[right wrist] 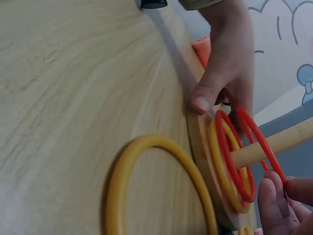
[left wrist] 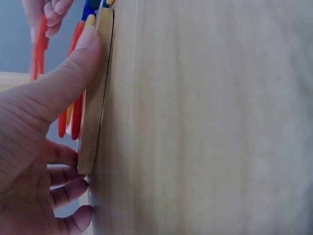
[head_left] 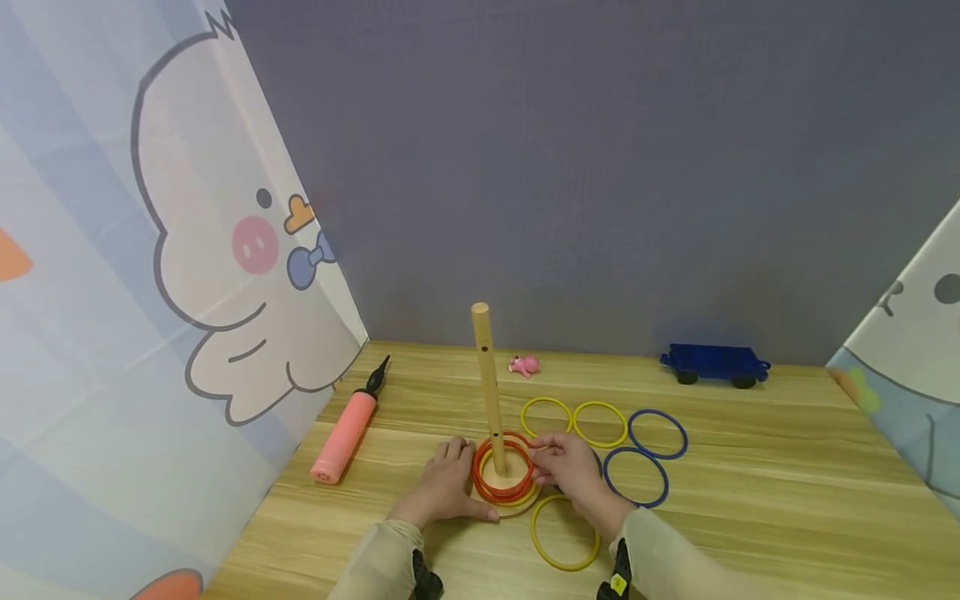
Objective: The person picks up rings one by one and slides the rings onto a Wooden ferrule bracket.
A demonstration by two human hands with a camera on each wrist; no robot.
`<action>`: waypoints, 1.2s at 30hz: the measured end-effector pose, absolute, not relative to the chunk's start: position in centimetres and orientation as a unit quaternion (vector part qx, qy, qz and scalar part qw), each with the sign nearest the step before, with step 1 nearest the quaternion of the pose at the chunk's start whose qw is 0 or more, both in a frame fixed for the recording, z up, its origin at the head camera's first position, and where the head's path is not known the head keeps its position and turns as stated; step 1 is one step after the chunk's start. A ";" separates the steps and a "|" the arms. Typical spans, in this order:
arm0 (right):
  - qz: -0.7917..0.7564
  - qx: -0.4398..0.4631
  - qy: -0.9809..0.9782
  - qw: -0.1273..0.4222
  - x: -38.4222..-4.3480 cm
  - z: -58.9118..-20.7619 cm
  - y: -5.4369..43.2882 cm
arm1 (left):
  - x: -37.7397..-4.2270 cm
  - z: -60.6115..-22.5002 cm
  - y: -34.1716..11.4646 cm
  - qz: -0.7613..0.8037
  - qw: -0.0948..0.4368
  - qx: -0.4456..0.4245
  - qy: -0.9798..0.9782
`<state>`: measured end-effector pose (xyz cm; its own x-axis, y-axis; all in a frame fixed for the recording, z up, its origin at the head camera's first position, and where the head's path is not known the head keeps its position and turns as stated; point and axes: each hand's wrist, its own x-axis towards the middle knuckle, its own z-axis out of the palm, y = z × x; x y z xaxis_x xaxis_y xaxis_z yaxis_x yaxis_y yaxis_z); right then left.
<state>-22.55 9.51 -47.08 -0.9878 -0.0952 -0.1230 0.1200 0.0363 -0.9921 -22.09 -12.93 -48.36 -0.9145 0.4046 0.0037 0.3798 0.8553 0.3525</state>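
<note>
A wooden ring-toss stand (head_left: 489, 383) has an upright peg on a round base. My left hand (head_left: 445, 483) grips the base's edge (left wrist: 94, 117), thumb at the front and fingers on the far left side. Around the peg, a yellow ring (right wrist: 213, 142) and a red ring (right wrist: 247, 198) lie low on the base. My right hand (head_left: 567, 468) pinches another red ring (right wrist: 264, 145), tilted and raised above them, with the peg passing through it. Just right of the base, a dark blue ring is mostly hidden by my right hand.
A yellow ring (head_left: 566, 567) lies in front, two more yellow rings (head_left: 547, 399) behind, and blue rings (head_left: 665, 487) to the right. A pink hand pump (head_left: 347, 437) lies left. A pink animal figure (head_left: 525, 365) and a blue toy wagon (head_left: 716, 362) stand near the back wall.
</note>
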 end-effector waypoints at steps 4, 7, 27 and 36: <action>-0.674 0.010 0.734 0.083 -22.4 -47.5 9.6 | -22.1 -48.5 -12.8 0.169 0.038 0.204 0.964; -0.661 0.014 0.746 0.080 -22.4 -47.8 9.8 | -22.1 -48.6 -12.8 0.168 0.039 0.203 0.964; -0.630 0.002 0.772 0.079 -20.6 -47.7 13.6 | -22.0 -48.5 -12.7 0.176 0.037 0.205 0.962; -0.572 -0.006 0.815 0.086 -19.0 -48.0 15.7 | -22.2 -48.8 -13.0 0.177 0.039 0.203 0.962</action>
<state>-19.03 15.70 -48.02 -0.9851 -0.1082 -0.1336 0.0889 0.3447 -0.9345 -22.22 -12.99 -48.78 -0.9144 0.4048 -0.0029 0.3774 0.8549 0.3559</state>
